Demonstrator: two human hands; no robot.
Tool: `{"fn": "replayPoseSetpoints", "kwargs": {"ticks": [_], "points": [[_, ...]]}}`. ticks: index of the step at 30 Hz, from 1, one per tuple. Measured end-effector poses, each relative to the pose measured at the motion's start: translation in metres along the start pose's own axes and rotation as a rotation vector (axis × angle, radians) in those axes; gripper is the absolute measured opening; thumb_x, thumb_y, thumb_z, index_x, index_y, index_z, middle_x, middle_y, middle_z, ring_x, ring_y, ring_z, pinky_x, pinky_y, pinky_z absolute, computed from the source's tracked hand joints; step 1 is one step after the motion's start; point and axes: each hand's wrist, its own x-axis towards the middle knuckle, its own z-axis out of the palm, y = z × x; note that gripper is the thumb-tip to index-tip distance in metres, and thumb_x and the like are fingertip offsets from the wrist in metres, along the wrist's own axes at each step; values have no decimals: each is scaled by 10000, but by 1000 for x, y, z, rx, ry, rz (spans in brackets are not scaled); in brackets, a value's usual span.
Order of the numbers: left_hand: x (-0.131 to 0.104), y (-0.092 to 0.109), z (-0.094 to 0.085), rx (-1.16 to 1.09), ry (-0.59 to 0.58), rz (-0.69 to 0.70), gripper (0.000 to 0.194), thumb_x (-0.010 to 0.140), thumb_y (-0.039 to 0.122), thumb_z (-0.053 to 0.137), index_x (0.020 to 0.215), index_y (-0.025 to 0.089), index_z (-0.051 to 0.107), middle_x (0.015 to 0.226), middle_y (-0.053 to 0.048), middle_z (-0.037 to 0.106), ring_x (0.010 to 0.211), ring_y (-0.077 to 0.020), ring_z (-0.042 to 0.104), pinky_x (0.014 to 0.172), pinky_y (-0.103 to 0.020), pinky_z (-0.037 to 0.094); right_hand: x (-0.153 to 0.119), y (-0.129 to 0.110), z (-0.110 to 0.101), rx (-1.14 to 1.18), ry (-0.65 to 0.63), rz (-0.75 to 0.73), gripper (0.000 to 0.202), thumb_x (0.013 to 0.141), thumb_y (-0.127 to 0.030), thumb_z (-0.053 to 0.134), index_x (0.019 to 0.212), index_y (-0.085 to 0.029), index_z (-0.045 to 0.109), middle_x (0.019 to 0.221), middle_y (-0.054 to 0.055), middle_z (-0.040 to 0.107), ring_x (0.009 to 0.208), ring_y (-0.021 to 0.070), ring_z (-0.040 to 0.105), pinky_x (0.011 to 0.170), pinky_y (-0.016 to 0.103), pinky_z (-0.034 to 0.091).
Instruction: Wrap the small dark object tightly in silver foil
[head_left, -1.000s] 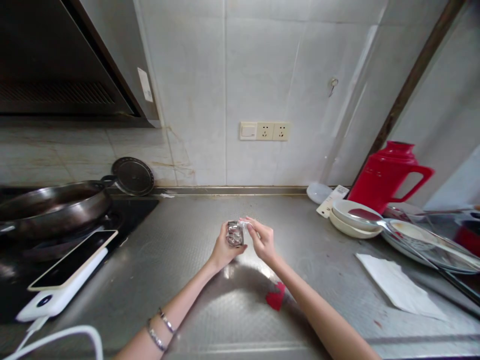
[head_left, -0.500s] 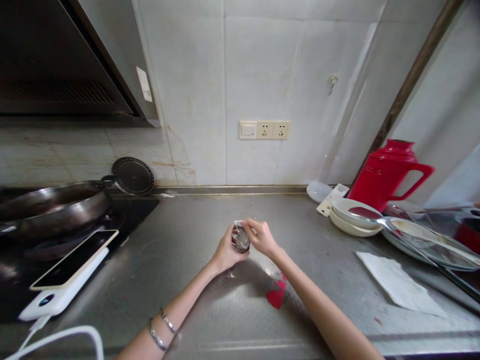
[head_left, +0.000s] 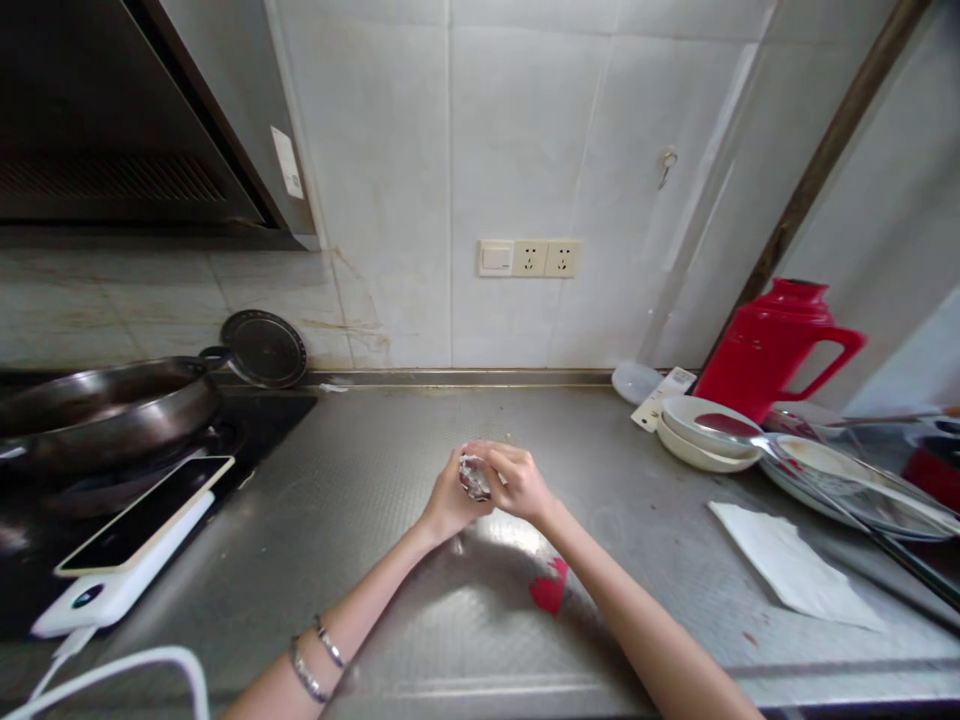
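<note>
Container (head_left: 472,478), small, round, dark with a crumpled silvery face, long axis not discernible: sits cupped in the nearer left hand (head_left: 447,506), at its two o'clock; the right hand (head_left: 520,482) crowds it from three o'clock, fingers bunched narrow, their grip unclear. Beneath: metal counter (head_left: 352,470), grey, finely dimpled; red patch (head_left: 547,592), jagged, at five o'clock from the container.

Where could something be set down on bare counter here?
Bare steel counter lies between the black stove and the left forearm, beyond the left hand and right hand to the wall, and between the right forearm and white paper. Bowls and red thermos crowd the right; pan and phone, the left.
</note>
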Motion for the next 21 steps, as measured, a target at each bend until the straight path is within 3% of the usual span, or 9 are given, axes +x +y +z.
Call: {"fn": "replayPoseSetpoints", "kwargs": {"ticks": [5, 9, 12, 21], "points": [[-1, 4, 0, -9, 11, -16, 660, 565, 199, 753, 1136, 193, 422, 999, -69, 643, 861, -204, 626, 747, -316, 502, 0, -6, 0, 75, 19, 45, 272, 903, -297, 407, 949, -222, 665, 932, 92, 706, 919, 219, 649, 823, 351, 503], [-3, 7, -3, -26, 36, -65, 697, 578, 249, 776, 1167, 187, 408, 1005, -65, 635, 886, -204, 623, 781, -317, 495, 4, -4, 0, 62, 307, 319, 340, 916, -386, 402, 853, -194, 675, 685, 48, 660, 606, 169, 593, 603, 277, 469], [-3, 8, -5, -39, 52, -86, 729, 570, 256, 792, 1182, 186, 402, 1048, -66, 620, 921, -198, 616, 819, -313, 483, 8, 4, 0, 43, 460, 435, 360, 920, -416, 403, 893, -181, 675, 705, 35, 652, 603, 157, 564, 589, 256, 441], [-1, 15, -9, -37, 40, -119, 726, 531, 210, 795, 1165, 165, 445, 1033, -71, 641, 917, -201, 629, 821, -299, 484, 3, 8, 13, 73, 212, 307, 317, 935, -333, 405, 968, -180, 681, 708, 23, 686, 582, 130, 605, 539, 200, 454]]}}
